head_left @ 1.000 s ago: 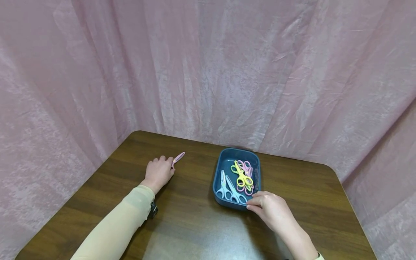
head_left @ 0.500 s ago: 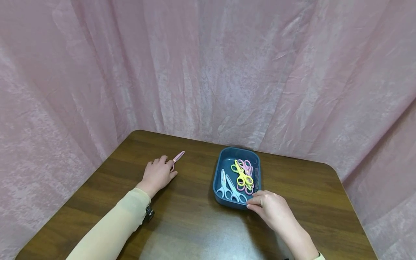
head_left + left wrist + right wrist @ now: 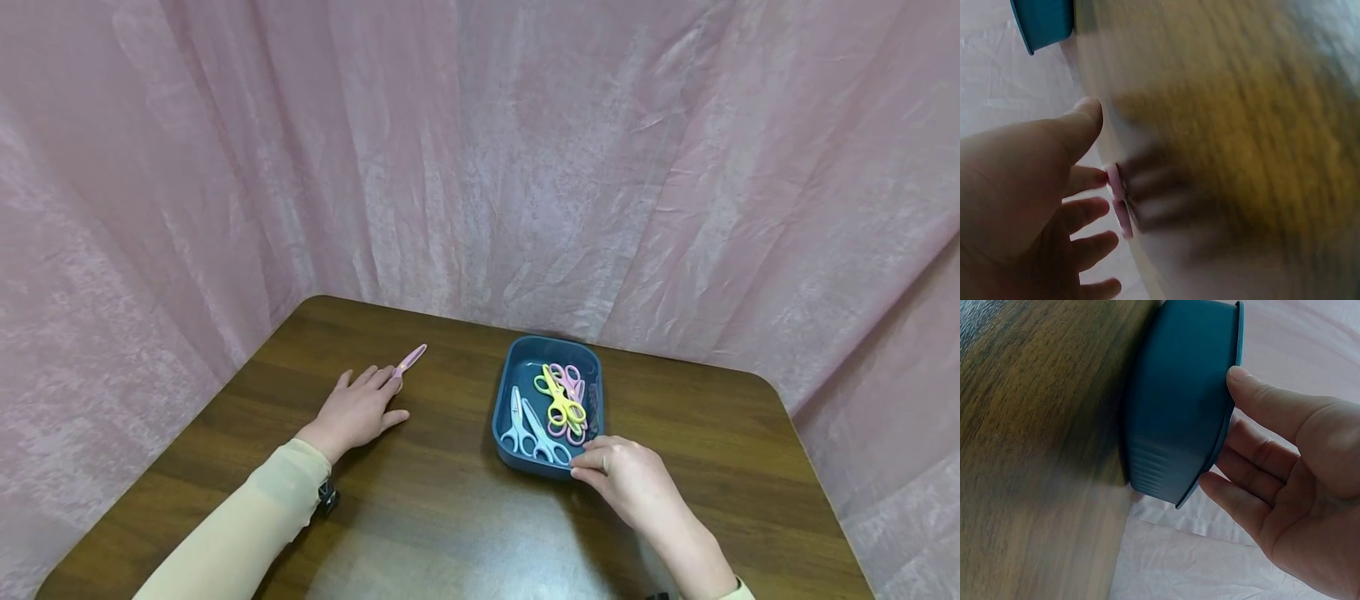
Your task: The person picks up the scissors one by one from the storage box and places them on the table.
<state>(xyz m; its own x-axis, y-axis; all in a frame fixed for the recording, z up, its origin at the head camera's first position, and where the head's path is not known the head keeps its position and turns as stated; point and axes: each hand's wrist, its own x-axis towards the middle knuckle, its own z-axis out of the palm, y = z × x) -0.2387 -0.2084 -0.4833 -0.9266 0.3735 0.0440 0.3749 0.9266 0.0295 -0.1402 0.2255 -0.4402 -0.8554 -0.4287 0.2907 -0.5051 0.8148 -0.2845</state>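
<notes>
My left hand has its fingers spread, the thumb held apart. Its fingertips are right at the handles of a pink pair of scissors lying on the table, partly hidden by the fingers. In the left wrist view the scissors show just past the fingertips. My right hand pinches the near right corner of a dark blue plastic box. The right wrist view has the thumb on the rim of the box. Inside lie light blue scissors, yellow scissors and pink scissors.
The brown wood-grain table has rounded far corners. A pink curtain hangs close behind its far edge and along both sides. The box stands right of the middle, near the far edge.
My left hand has drawn back toward me and left, its fingers spreading from the pink scissors, which stay on the table. My right hand stays at the box corner.
</notes>
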